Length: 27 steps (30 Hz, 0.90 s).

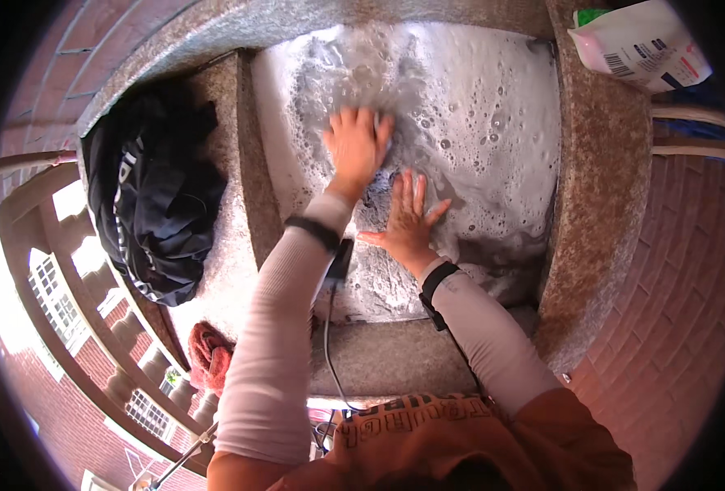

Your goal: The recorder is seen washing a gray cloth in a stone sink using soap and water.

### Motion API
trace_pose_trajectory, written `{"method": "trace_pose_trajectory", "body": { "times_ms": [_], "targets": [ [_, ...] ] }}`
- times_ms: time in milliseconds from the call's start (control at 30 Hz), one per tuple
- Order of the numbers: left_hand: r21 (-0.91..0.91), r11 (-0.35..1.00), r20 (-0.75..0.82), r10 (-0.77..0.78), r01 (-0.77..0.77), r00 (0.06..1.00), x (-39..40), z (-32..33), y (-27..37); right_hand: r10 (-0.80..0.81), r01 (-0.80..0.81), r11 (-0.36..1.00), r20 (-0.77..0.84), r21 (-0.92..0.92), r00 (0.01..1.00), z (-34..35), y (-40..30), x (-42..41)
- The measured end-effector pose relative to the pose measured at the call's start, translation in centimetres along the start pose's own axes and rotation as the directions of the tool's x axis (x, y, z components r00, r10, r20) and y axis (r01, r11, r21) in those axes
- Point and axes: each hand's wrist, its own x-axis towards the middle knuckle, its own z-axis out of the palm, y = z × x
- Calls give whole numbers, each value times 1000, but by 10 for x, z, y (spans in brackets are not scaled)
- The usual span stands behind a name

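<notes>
My left hand (357, 146) presses palm down in grey, foamy water inside a stone wash basin (596, 184). Its fingertips dip into the suds, so whether they grip anything is hidden. Closer to my body, my right hand (408, 218) lies flat with fingers and thumb spread. A piece of wet bluish-grey cloth (379, 187) shows between the two hands, mostly covered by foam. Below my right hand is a wet, greyish, foam-streaked surface (393, 282); I cannot tell whether it is cloth or stone.
A dark garment with white lettering (166, 208) is heaped on the left ledge. A reddish cloth (210, 359) lies nearer me. On the right rim rests a printed plastic pouch (645, 52). Black wristbands and a cable (329, 331) hang by my forearms.
</notes>
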Motion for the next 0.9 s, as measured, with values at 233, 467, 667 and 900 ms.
{"method": "trace_pose_trajectory", "body": {
  "times_ms": [233, 467, 667, 900],
  "targets": [
    [9, 821, 97, 568, -571, 817, -72, -25, 4, -221, 70, 942, -453, -328, 864, 39, 16, 7],
    [-46, 952, -177, 290, -302, 940, 24, 7, 2, -97, 119, 989, -229, 86, 969, 13, 7, -1],
    [-179, 836, 104, 540, -519, 835, -81, -25, 13, -150, 98, 975, -264, -200, 953, 35, 25, 7],
    [10, 954, -71, 299, -299, 952, 18, 9, 1, -124, 127, 991, -103, 28, 987, 6, -2, -2]
  ]
}}
